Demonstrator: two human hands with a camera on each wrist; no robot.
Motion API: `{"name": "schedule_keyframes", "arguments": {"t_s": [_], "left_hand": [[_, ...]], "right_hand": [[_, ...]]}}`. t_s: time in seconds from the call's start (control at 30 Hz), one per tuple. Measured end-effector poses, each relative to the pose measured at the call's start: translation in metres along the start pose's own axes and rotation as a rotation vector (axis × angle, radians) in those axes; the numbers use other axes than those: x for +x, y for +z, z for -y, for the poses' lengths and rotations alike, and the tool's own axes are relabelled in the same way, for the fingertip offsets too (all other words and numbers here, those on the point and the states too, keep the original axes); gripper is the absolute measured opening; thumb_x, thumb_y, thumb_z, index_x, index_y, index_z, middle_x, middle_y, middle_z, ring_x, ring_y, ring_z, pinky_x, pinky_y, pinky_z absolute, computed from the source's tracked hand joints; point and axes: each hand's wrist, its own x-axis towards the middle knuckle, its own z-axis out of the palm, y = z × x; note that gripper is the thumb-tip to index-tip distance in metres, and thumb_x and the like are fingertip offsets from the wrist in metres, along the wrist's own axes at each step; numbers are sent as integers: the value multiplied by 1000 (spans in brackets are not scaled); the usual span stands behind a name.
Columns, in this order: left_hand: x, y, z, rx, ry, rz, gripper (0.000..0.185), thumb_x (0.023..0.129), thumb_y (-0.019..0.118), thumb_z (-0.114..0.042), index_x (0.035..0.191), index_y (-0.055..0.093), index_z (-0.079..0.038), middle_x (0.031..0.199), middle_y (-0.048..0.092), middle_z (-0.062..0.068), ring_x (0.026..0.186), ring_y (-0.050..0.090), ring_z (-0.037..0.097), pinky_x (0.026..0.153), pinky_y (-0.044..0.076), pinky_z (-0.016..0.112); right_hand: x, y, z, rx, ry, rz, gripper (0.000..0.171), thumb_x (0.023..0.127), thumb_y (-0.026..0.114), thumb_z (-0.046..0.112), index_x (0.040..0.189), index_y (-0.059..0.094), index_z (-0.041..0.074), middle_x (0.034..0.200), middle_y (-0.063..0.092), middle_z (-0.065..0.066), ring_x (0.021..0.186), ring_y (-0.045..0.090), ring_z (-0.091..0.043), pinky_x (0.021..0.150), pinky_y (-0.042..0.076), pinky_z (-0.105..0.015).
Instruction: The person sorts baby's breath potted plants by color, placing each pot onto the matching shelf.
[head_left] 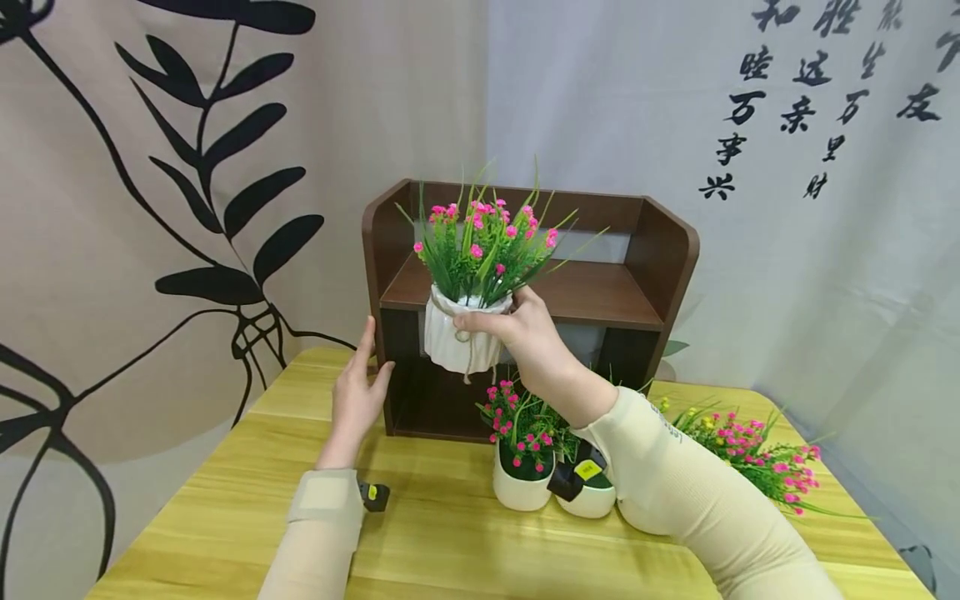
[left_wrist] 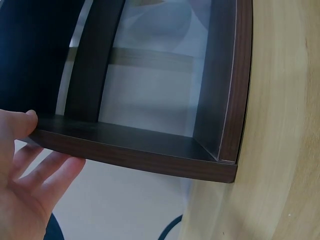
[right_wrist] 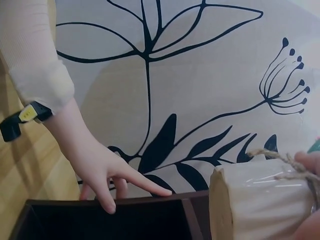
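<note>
My right hand (head_left: 536, 342) holds a potted artificial plant with pink flowers (head_left: 480, 229), thumb across the front of its white ribbed pot (head_left: 450, 354). Twine is tied round the pot. The plant is raised in front of a dark brown two-tier shelf (head_left: 600, 292), overlapping its middle board in the head view. In the right wrist view, the pot (right_wrist: 265, 200) shows its side and base. My left hand (head_left: 356, 404) grips the shelf's left side panel. In the left wrist view, its thumb lies on the panel's inner side (left_wrist: 135, 137), with the fingers (left_wrist: 60, 177) on the outer face.
On the wooden table (head_left: 420, 533), in front of the shelf, stand small white pots (head_left: 522, 487) with pink-flowered greenery. My right sleeve (head_left: 697, 483) partly hides others, with more pink blooms (head_left: 765, 458) to the right. A patterned curtain (head_left: 420, 83) hangs behind.
</note>
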Motion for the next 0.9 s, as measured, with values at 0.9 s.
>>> {"name": "schedule_keyframes", "arguments": {"t_s": [0.9], "left_hand": [[-2,-1,1,17,-8,20,81,93,66,-10,155,20,-34,132,56,22,90,66,37,59,49,46]], "right_hand": [[33,-10,16,15,-19,-72,64,76,78,11,133,49,11,119,63,-10,102,61,-23,88,49,-39]]}}
